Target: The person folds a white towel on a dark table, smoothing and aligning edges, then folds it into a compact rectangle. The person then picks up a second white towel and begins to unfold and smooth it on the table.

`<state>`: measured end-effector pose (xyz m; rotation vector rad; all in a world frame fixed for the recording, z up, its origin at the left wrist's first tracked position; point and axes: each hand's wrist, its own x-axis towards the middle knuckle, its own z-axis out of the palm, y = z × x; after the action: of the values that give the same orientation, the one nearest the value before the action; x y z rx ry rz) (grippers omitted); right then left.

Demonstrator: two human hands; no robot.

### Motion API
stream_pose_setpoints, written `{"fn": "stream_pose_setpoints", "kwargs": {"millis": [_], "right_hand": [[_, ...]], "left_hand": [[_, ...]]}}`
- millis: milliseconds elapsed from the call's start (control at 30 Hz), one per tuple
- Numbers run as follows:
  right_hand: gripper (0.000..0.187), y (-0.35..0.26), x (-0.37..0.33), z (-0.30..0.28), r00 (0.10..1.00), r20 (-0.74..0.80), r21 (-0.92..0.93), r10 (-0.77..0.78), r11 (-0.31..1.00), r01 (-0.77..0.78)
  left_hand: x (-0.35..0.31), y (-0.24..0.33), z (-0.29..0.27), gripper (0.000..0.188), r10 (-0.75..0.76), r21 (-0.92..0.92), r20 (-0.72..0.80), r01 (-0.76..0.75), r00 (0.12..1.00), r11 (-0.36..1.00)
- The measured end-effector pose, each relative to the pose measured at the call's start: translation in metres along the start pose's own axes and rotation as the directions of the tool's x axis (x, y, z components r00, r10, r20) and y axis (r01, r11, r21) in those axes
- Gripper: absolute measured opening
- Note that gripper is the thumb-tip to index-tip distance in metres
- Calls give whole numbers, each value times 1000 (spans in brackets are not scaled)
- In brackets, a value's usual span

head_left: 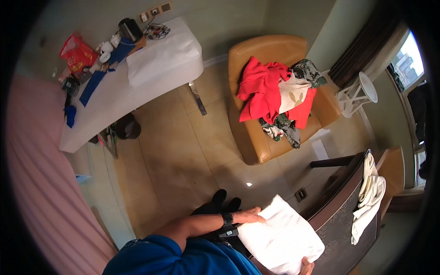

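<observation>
A folded white towel is held in front of my body, partly over the near edge of a dark table. My left hand, with a black band on its wrist, grips the towel's left edge. My right hand holds its lower right corner; only some fingers show at the picture's lower edge. The towel lies in a thick, flat, roughly square bundle and hides part of both hands.
A cream cloth is draped over the dark table on the right. Ahead, a tan armchair bears red and camouflage clothes. A white desk with a kettle and a red bag stands far left. A pink curtain hangs left.
</observation>
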<state>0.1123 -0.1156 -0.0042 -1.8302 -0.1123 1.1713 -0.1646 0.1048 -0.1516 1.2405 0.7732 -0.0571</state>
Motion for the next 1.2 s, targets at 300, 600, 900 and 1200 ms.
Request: {"fn": "stream_pose_setpoints", "kwargs": {"millis": [300, 600, 900, 1200], "right_hand": [[54, -41, 78, 122, 979, 170, 99, -109, 991, 93], [53, -106, 103, 284, 851, 508, 18, -131, 990, 141], [59, -172, 82, 517, 810, 569, -283, -140, 892, 353], [51, -287, 64, 748, 417, 798, -42, -436, 649, 759]], "left_hand": [[-69, 19, -122, 64, -86, -27, -477, 84, 875, 996], [-173, 15, -207, 53, -152, -400, -735, -242, 661, 884], [-252, -14, -366, 41, -26, -273, -846, -390, 533, 879], [-395, 75, -551, 44, 90, -34, -975, -538, 202, 842]]}}
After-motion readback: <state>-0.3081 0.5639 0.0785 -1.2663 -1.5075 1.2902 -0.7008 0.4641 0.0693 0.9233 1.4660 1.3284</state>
